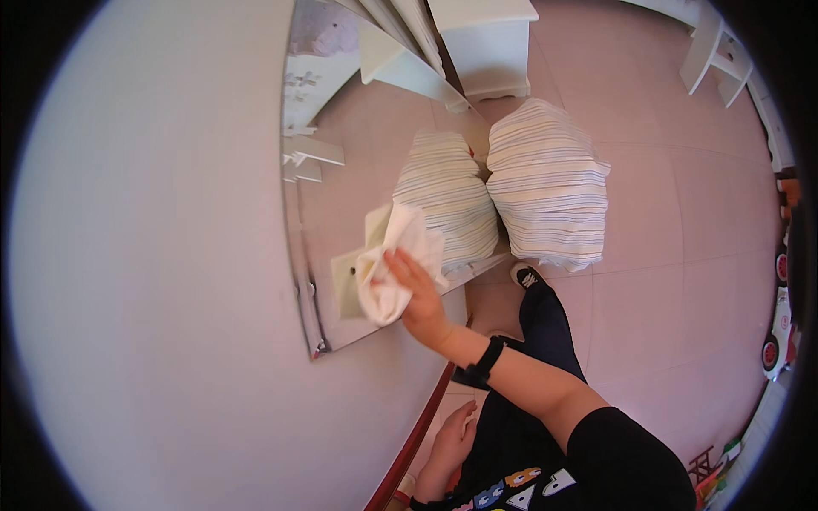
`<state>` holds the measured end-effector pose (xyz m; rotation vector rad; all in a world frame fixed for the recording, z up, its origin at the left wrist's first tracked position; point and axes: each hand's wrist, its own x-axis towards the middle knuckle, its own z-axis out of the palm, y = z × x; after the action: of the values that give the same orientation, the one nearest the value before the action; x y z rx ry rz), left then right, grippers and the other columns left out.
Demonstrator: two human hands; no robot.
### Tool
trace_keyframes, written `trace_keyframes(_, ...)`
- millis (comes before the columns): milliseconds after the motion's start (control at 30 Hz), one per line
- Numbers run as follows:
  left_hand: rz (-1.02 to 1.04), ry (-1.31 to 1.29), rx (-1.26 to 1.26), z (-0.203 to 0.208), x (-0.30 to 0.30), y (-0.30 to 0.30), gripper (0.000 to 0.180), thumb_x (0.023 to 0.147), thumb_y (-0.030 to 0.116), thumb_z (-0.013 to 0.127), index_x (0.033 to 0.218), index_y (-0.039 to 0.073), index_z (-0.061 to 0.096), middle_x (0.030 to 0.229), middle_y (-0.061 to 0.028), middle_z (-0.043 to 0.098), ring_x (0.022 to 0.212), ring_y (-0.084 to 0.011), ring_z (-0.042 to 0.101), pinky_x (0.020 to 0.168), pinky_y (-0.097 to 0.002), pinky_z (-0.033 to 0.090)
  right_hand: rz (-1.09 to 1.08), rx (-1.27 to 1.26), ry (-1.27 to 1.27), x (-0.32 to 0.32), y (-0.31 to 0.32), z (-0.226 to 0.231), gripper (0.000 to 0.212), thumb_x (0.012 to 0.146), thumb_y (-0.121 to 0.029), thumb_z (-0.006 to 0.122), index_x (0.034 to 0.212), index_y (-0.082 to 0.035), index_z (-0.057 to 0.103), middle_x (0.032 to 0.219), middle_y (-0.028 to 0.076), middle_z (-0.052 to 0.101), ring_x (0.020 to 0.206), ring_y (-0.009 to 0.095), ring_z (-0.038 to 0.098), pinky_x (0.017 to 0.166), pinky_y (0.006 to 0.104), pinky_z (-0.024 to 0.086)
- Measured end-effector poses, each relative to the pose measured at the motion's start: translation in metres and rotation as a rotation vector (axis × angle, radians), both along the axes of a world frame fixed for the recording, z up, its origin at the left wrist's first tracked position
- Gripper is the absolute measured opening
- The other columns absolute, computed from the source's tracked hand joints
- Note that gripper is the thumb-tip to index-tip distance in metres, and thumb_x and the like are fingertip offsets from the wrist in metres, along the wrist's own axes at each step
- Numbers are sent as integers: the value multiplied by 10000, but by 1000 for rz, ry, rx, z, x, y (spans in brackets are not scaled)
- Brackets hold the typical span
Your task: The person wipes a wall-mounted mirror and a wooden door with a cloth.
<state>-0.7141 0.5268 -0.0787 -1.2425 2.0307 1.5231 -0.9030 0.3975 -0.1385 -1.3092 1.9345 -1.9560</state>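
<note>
My right hand (pixel 419 300), with a black band on its wrist, presses a crumpled white cloth (pixel 400 234) against a large wall mirror (pixel 362 162). The cloth is bunched under its fingers, near the mirror's lower part. The cloth's reflection shows beside it in the glass. My left hand (pixel 456 436) hangs low beside my body, near the wall's red-brown skirting. Its fingers are loosely stretched, and no object shows in it.
Beside the mirror stands a bulky thing under a blue-and-white striped cover (pixel 547 183), also reflected in the glass. Beyond it is a white cabinet (pixel 487 55). A white stool-like piece (pixel 717 58) and a toy car (pixel 778 332) stand at the far right on pinkish floor tiles (pixel 656 196).
</note>
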Motion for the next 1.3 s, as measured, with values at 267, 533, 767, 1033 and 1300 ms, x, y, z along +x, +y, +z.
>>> trace_keyframes(267,98,-97,73,-43,-23,-9,334,851,68,470,1180,12,453,1120,-174,536,1040,-282,522,859,-319,423,-268,282,-648,-86,-29,-174,398,828,-8,342,1213,-48,435,1078,183,547,980,311,528,821,339,405)
trace_keyframes(533,150,-76,100,-46,-50,-15,336,842,74,474,1168,-6,455,1106,-187,541,1028,-289,528,867,-327,414,-365,795,-540,-30,55,-267,228,834,-63,400,1012,-36,541,843,225,572,772,394,546,666,419,436)
trace_keyframes(767,110,-82,64,-34,-63,-29,329,842,97,476,1156,-3,471,1099,-177,547,1027,-297,525,877,-336,404,218,178,-506,-25,29,-28,535,709,128,387,1166,-104,541,1361,171,312,1260,351,286,1014,363,263)
trace_keyframes(1033,120,-115,32,-34,-108,-48,329,847,107,469,1159,0,473,1101,-179,545,1042,-299,515,890,-340,396,-104,-70,-149,-169,-111,-47,420,721,68,480,1089,-102,590,1230,133,475,1189,333,399,969,369,352)
trace_keyframes(1300,253,-183,145,-45,-112,-39,328,854,112,458,1160,-5,472,1124,-185,536,1057,-307,508,898,-337,391,-326,327,-683,-226,-125,-198,299,796,-8,441,1082,-5,528,1037,170,563,981,321,528,823,353,419)
